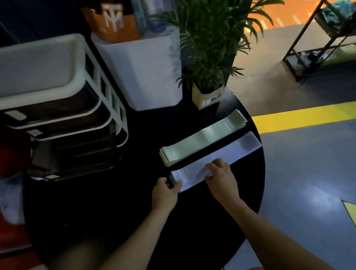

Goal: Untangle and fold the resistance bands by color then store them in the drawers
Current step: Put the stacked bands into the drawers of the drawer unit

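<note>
A stack of pale lavender resistance bands (pixel 238 150) lies flat on the round black table (pixel 106 201), running from near the middle to the right edge. My left hand (pixel 165 193) pinches its near end between thumb and fingers. My right hand (pixel 221 174) presses down on the lavender bands just right of that end, fingers bent over the top. A stack of pale green bands (pixel 202 136) lies parallel just behind, untouched. The white drawer unit (pixel 52 105) with dark drawers stands at the table's back left, several drawers pulled out stepwise.
A white bin (pixel 146 74) holding an orange bag and plastic stands behind the table. A potted plant (pixel 207 49) sits at the table's back right. Grey floor with yellow lines lies to the right, a dark metal rack (pixel 321 40) beyond.
</note>
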Tool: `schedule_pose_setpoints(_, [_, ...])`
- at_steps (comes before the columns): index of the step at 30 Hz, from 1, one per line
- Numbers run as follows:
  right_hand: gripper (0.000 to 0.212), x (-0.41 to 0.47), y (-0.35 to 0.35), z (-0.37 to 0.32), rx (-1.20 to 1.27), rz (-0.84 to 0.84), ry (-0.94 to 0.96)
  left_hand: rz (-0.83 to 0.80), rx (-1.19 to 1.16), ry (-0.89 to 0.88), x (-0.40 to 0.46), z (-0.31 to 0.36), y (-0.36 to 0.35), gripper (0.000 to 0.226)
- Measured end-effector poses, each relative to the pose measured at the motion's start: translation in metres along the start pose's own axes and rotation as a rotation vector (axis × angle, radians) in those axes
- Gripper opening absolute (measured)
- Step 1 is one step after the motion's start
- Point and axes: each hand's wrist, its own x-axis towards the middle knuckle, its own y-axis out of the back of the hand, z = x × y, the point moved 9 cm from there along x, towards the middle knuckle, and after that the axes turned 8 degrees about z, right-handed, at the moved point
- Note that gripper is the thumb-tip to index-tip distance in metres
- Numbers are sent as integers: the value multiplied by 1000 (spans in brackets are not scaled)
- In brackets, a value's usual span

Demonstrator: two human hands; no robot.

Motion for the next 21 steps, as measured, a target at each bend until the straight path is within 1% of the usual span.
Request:
schedule_pose_setpoints(2, [30,-2,1,3,-25,6,34,22,-56,66,4,-1,-9,47])
schedule_pose_setpoints(5, [30,-3,1,5,-34,1,74,32,-189,230,8,-9,-18,52])
schedule_pose_setpoints(7, [31,-3,2,5,-15,-8,86,16,-267,331,8,-13,-22,52])
schedule_pose_setpoints(8, [31,-2,1,6,-20,-21,88,-5,-291,354,9,-14,-24,50])
schedule_pose_setpoints(11, [33,0,-1,8,-28,-47,88,-42,-313,326,9,-11,-27,44])
schedule_pose_setpoints(16, [31,1,0,7,-36,-46,78,-70,-354,245,4,-9,-23,45])
schedule_pose_setpoints(19, [24,-4,-4,-2,7,-55,68,-85,-359,195,2,-14,-6,46])
schedule_pose_setpoints(21, [19,-10,-14,-17,50,-86,86,-106,-394,217,1,-27,10,48])
